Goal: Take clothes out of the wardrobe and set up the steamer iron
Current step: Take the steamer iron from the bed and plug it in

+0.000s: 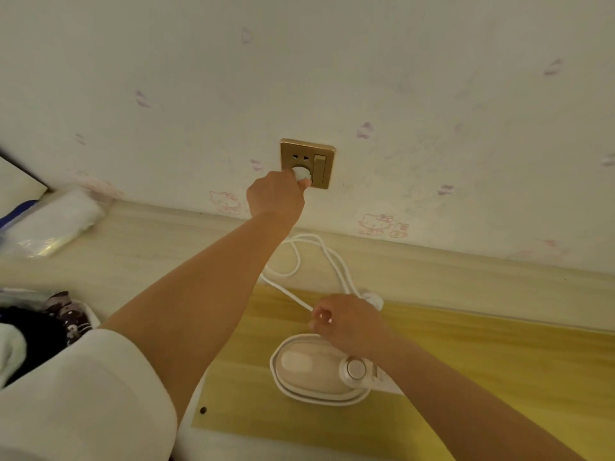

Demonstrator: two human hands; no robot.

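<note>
Head view: the left hand (276,194) pinches the white plug (303,174) against the lower holes of the gold wall socket (307,163) on the far wall, apparently to power the steamer. The right hand (349,322) pinches the slack white cord (299,257), likely to keep it from tugging. The steamer iron (316,371) lies flat just near of that hand, on the yellow mat (482,377).

steamer iron (316,369) below wall socket (307,163)
</note>
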